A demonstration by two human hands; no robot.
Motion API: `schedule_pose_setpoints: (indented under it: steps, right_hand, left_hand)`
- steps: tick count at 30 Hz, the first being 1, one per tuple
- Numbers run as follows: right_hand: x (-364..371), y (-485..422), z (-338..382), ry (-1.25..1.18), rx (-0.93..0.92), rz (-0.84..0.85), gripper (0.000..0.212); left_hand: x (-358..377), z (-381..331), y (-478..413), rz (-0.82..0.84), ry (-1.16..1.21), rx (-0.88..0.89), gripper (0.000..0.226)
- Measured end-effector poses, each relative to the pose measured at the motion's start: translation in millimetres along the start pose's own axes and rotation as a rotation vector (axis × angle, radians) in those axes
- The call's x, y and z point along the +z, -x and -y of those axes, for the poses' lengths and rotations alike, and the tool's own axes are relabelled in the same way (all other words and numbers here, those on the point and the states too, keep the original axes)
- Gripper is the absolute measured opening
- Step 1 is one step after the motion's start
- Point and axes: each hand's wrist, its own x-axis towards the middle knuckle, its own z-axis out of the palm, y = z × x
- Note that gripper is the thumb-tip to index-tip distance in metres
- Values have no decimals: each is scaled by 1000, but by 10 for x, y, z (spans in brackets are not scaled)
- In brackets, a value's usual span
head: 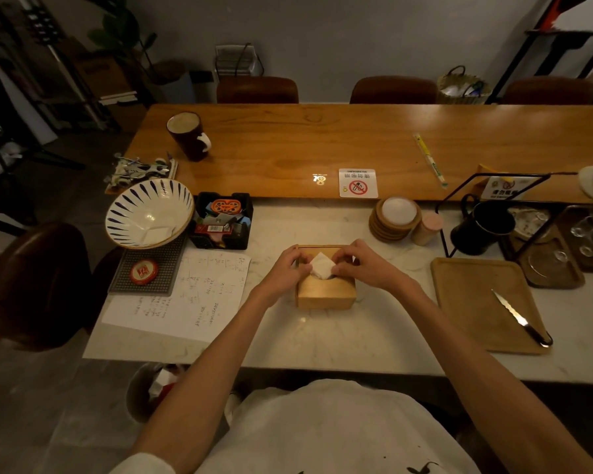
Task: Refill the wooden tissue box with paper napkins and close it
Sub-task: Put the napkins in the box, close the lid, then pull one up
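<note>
Teasing one white napkin (pixel 321 265) up through the lid opening, I pinch its corners with my left hand (pixel 286 268) and right hand (pixel 360 263), fingers closed on the paper so that it stands ready to pull. One wooden tissue box (pixel 326 289) sits on the desk (pixel 356 340), lid on; one knife (pixel 521 318) lies right of the box.

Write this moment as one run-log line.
left hand on wooden tissue box | right hand pinching napkin at top opening | lid on
</note>
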Motion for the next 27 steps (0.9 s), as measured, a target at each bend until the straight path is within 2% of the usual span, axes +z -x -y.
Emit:
schedule_pose_setpoints:
  steps: [8,12,17,22,27]
  right_hand:
    - [38,-16,-53,-19,-1,-10,16]
    - [42,6,-70,-44,-10,-5,17]
    - [57,-2,-67,-13,-38,-11,15]
    - [71,28,-81,-69,-45,-26,16]
    - [84,29,-110,-79,-58,-36,13]
  left_hand:
    - [18,-17,34,-16,30,-35,4]
    - [29,-52,73,17,4,-20,21]
    - [55,-22,61,-11,-13,-27,9]
    - [56,-34,64,10,-6,-48,18]
    - [21,23,54,23,51,-16,6]
